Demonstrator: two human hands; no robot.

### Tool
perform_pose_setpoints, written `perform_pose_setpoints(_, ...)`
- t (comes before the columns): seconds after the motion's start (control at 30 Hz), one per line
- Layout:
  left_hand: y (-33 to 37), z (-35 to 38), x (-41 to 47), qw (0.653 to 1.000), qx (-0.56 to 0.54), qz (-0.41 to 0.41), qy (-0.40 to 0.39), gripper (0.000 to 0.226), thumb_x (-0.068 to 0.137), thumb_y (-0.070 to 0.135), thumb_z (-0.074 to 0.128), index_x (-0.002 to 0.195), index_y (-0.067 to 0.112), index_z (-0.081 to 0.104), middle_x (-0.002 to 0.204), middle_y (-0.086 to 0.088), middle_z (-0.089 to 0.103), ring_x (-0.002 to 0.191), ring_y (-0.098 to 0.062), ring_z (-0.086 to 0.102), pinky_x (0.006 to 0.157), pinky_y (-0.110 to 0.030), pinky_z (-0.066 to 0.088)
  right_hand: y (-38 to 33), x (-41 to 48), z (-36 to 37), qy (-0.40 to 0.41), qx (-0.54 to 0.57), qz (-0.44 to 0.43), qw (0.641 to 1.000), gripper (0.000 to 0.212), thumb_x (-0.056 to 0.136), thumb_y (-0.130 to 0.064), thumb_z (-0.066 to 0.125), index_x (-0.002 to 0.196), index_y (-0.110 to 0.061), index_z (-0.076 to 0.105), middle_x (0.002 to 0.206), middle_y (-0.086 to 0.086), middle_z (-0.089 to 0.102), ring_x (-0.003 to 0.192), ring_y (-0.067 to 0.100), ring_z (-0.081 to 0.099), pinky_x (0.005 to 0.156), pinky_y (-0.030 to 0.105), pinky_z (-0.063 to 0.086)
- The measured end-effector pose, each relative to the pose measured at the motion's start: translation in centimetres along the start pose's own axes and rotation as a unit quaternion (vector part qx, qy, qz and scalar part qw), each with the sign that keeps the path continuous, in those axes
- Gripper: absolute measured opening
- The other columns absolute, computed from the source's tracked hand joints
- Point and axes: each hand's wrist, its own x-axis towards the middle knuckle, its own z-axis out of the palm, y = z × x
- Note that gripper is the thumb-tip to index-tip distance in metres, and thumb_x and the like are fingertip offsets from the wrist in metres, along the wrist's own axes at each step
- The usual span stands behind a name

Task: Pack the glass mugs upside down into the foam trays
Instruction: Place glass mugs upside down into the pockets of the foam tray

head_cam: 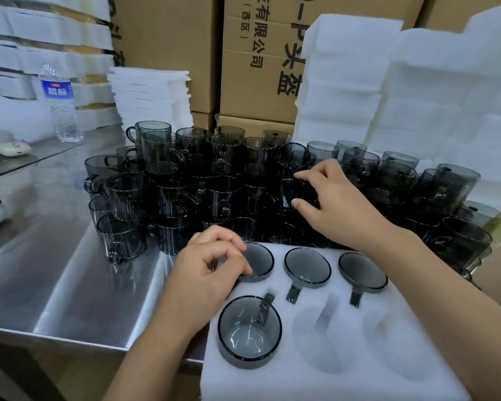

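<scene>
Smoky grey glass mugs, that's what we've got here, and 4 of them sit base-up in the white foam tray (301, 380) at the near edge of the shiny stainless steel table (55, 256). 3 fill the far row: the far-left mug (261, 260), the far-middle mug (307, 264) and the far-right mug (362, 270). The last 2 have their handles lying in the slots that point back at us. The near-left mug (249, 328) stands a fair bit higher out of the foam than the rest, with its handle aimed away from us. The 2 empty pockets (315, 337) are beside it in the near row.

Our left hand (211, 270) hangs over the far-left mug with the fingers curled and the index tip touching the near rim of the base. We honestly can't tell if it has any real grip on it.

Our right hand (336, 204) reaches over the tray into the big pile of loose grey mugs (185, 175) just behind it. It pinches the side of 1 dark mug (287, 189) between thumb and index finger, other fingers tucked behind.

Further out, tall stacks of white foam trays (417, 96) stand to the right. A lower stack of thin white foam sheets (151, 96) stands behind the pile on the left. Brown cardboard boxes (258, 53) with black printed characters line the back, and a clear plastic water bottle with a blue label (61, 102) stands at the far left.
</scene>
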Motion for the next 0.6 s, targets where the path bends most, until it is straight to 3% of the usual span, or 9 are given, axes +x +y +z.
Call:
perform_pose_setpoints(0.17,0.0,0.0,0.0,1.0,-0.003,-0.001,-0.007,0.023,0.065,0.035,0.055,0.051,0.02,0.066,0.084,0.011,0.06,0.083,-0.015,0.054,0.079,-0.027,0.036,-0.4,-0.1,-0.1,0.002,0.048,0.001,0.999,0.015,0.093,-0.025,0.058,0.104,-0.015,0.054,0.111,-0.003,0.036,0.076,0.018,0.053,0.077,0.031,0.047)
perform_pose_setpoints(0.47,-0.1,0.1,0.0,1.0,-0.009,0.005,-0.005,0.032,0.06,0.045,0.049,0.054,0.019,0.067,0.085,0.012,0.06,0.084,-0.013,0.054,0.077,-0.025,0.036,0.5,-0.4,-0.5,0.007,0.125,0.006,0.992,0.006,0.091,-0.025,0.059,0.093,-0.026,0.054,0.1,-0.014,0.038,0.075,0.009,0.049,0.068,0.005,0.037)
perform_pose_setpoints(0.6,-0.1,0.1,0.0,1.0,-0.008,0.003,-0.004,0.033,0.06,0.046,0.05,0.055,0.019,0.068,0.085,0.014,0.06,0.077,-0.009,0.051,0.072,-0.022,0.034,0.8,-0.5,-0.5,0.007,0.149,0.009,0.989,0.007,0.09,-0.023,0.062,0.091,-0.025,0.055,0.106,-0.014,0.038,0.08,0.01,0.05,0.073,0.01,0.039)
